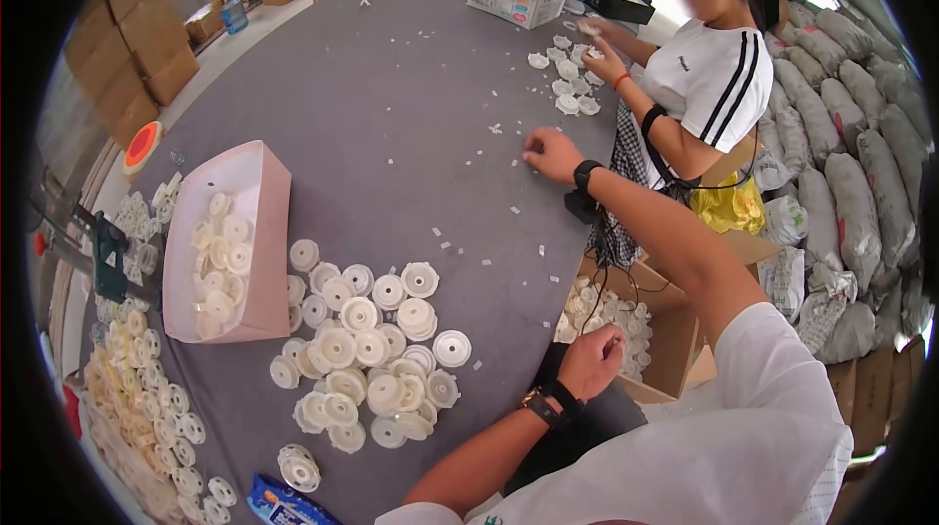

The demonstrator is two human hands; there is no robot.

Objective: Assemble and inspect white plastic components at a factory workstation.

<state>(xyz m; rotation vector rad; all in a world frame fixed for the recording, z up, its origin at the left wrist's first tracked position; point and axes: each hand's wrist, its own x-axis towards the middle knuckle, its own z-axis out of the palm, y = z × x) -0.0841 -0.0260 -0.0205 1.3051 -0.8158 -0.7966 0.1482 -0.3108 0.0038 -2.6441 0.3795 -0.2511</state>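
My right hand (554, 154) is at the right edge of the grey table (372, 134), fingers curled inward; whatever they may grip does not show. Small white scraps (495, 129) lie on the cloth just left of it. Nearer to me, my left hand (591, 362) is closed beside an open cardboard box (665, 329) of white plastic parts (626, 320); its fingertips show nothing I can name. Left of both hands spreads a pile of round white plastic discs (372, 344), some of them stacked.
A pink-sided carton (264, 232) holding more white discs stands at the left, with rows of ring-shaped parts (147, 398) beyond. A blue packet (284, 503) lies near the front. At the far right a co-worker (704, 75) handles similar parts; grey sacks (851, 183) are stacked behind.
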